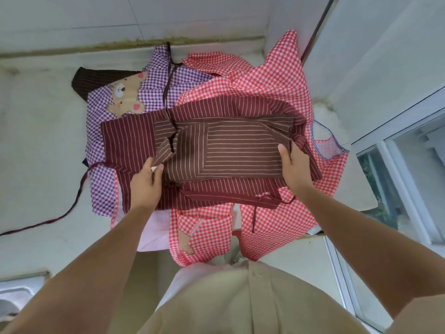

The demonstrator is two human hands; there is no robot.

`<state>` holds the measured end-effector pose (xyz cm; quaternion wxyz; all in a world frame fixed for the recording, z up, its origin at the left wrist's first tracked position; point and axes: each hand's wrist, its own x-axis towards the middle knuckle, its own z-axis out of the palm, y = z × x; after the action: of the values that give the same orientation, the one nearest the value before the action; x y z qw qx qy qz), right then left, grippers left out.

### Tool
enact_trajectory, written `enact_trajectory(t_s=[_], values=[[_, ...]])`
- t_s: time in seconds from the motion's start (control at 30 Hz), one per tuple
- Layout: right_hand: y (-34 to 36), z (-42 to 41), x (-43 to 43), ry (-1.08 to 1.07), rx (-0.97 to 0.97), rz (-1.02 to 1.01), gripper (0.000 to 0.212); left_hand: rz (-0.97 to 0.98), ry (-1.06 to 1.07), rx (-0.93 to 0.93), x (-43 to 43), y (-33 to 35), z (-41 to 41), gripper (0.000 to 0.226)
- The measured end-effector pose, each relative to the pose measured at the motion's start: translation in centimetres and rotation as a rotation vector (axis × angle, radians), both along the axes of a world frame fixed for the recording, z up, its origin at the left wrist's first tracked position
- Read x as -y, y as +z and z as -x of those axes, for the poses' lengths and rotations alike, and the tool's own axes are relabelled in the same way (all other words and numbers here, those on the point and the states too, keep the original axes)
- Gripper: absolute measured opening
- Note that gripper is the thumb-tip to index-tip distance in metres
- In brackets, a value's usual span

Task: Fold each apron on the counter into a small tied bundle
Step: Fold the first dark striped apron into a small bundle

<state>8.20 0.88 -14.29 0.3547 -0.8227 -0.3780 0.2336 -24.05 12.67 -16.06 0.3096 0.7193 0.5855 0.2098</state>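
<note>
Brown striped apron (228, 153), folded into a rough rectangle, lies on a maroon striped apron (130, 138) atop the heap of checked aprons at the right end of the table (36, 128). My left hand (144, 186) pinches its left edge with curled fingers (157, 173). My right hand (295, 167) grips its right edge, thumb on top.

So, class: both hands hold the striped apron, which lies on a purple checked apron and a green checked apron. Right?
Not green: the head view shows the left hand and right hand holding the striped apron, which lies on a purple checked apron and a red checked apron.
</note>
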Motion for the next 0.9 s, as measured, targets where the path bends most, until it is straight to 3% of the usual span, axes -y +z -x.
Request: enact_trajectory(t_s=[0.1, 0.23, 0.4, 0.77, 0.83, 0.9], values=[[0.4, 0.3, -1.8, 0.028, 0.089, -0.017, 0.042, -0.026, 0.106, -0.030, 0.0, -0.1, -0.1, 0.022], [-1.6, 0.3, -1.6, 0.049, 0.121, 0.268, 0.039, 0.037, 0.088, -0.163, 0.6, -1.2, 0.2, 0.030], [-1.9, 0.5, -1.2, -0.050, 0.076, 0.177, 0.035, 0.017, 0.108, -0.218, 0.4, -1.9, 0.3, 0.044], [-2.6, 0.6, -1.7, -0.080, 0.105, 0.238, 0.034, 0.062, 0.116, -0.306, -0.2, -2.6, 0.3, 0.036], [-2.7, 0.4, -2.0, -0.083, 0.092, 0.258, 0.036, -0.002, 0.202, -0.337, -0.1, -2.4, 0.3, 0.018], [-2.9, 0.2, -2.1, -0.104, 0.065, 0.249, 0.033, -0.195, 0.267, -0.424, 0.2, -1.9, -0.2, 0.030]])
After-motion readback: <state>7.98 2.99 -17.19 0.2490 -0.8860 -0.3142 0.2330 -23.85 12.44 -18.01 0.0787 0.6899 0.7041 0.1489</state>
